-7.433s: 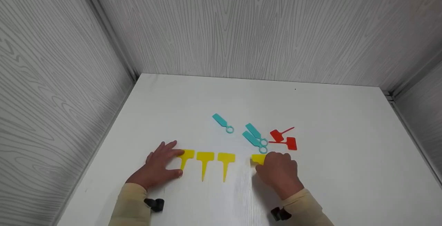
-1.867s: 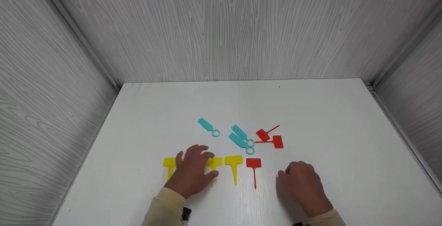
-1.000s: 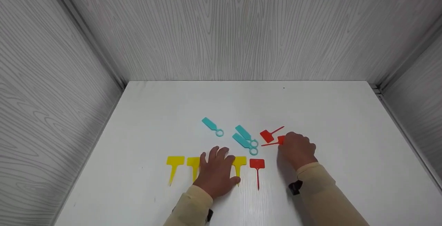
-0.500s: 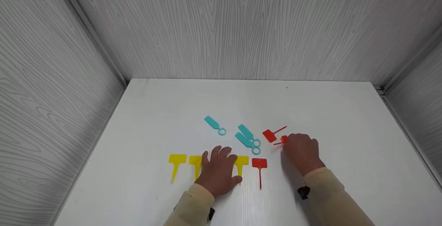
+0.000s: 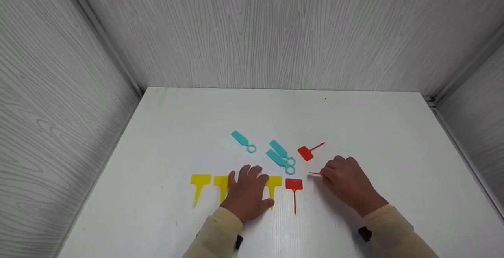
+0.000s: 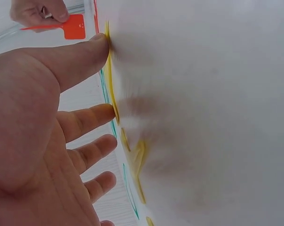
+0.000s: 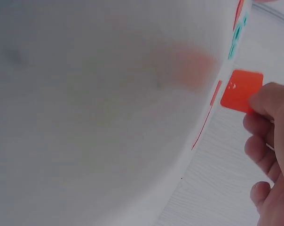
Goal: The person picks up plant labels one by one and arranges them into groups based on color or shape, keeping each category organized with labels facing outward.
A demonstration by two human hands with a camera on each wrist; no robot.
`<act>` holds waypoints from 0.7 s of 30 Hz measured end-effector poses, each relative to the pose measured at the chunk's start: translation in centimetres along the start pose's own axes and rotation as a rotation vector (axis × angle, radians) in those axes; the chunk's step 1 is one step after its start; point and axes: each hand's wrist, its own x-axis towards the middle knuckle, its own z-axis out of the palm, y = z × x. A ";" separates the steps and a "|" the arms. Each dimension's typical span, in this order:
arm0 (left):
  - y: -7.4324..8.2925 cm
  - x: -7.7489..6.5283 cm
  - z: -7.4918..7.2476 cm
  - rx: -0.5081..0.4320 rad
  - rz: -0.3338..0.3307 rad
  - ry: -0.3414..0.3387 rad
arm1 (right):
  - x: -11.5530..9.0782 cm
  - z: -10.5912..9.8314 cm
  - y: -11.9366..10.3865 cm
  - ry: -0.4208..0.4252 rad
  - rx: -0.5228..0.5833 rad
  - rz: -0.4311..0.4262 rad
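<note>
My right hand (image 5: 350,183) pinches a red T-shaped plant label (image 7: 238,89) by its flat head and holds it off the table. In the head view only a thin edge of that label shows. With fingers spread, my left hand (image 5: 248,195) rests over a row of yellow T-shaped plant labels (image 5: 200,179), partly hiding the row. Its thumb (image 6: 92,47) and index finger touch the yellow label at the row's right end (image 5: 275,181). Just right of the row lies another red plant label (image 5: 294,184), stem towards me.
Behind the row lie a teal ring-ended tag (image 5: 240,138) and two more teal tags (image 5: 277,158) touching each other. A loose red label (image 5: 306,153) lies to their right. Wood-grain panels (image 5: 252,33) enclose the white table (image 5: 197,124) at the back and sides.
My right hand set down a yellow label, later took a red one from beside the loose red label and lifted it towards me. A red label now ends the row; my left hand moved right.
</note>
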 end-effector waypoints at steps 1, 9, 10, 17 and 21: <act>0.0 -0.1 -0.1 -0.001 0.002 0.001 | -0.3 -0.1 -0.1 -0.010 -0.008 -0.025; -0.2 -0.3 -0.2 -0.019 -0.002 -0.008 | -1.1 0.0 -0.8 -0.128 -0.081 -0.140; -0.2 -0.3 -0.2 -0.021 -0.002 -0.008 | -1.1 0.0 -0.9 -0.135 -0.086 -0.144; -0.3 0.0 -0.1 -0.017 0.022 -0.009 | -1.0 0.1 -1.2 -0.168 -0.097 -0.139; -0.4 0.0 -0.2 -0.007 0.016 -0.008 | -1.0 0.1 -1.6 -0.202 -0.075 -0.120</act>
